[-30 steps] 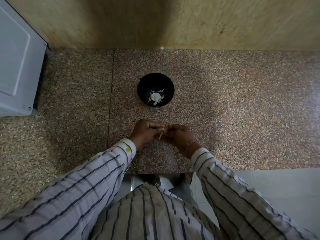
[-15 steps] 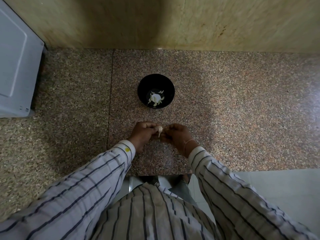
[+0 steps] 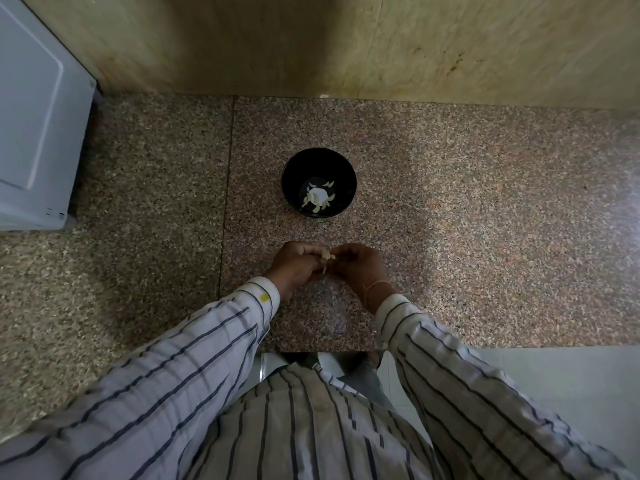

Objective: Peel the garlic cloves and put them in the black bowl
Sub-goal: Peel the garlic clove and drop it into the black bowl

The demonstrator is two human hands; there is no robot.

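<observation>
A black bowl (image 3: 318, 161) stands on the speckled granite counter (image 3: 467, 237), with several pale peeled garlic cloves (image 3: 318, 199) lying at its bottom. Just in front of the bowl my left hand (image 3: 294, 266) and my right hand (image 3: 358, 266) meet, fingers curled. Between their fingertips they pinch one small garlic clove (image 3: 327, 258), and a thin strip of its skin hangs down from it. Most of the clove is hidden by my fingers.
A white appliance (image 3: 38, 126) stands at the far left on the counter. A beige stone wall (image 3: 346, 43) closes the back. The counter's front edge (image 3: 329, 350) runs under my striped sleeves, with pale floor at the lower right.
Both hands have stayed together on the clove, shifting slightly toward the bowl. The clove has turned between the fingertips and the strip of skin now hangs lower.
</observation>
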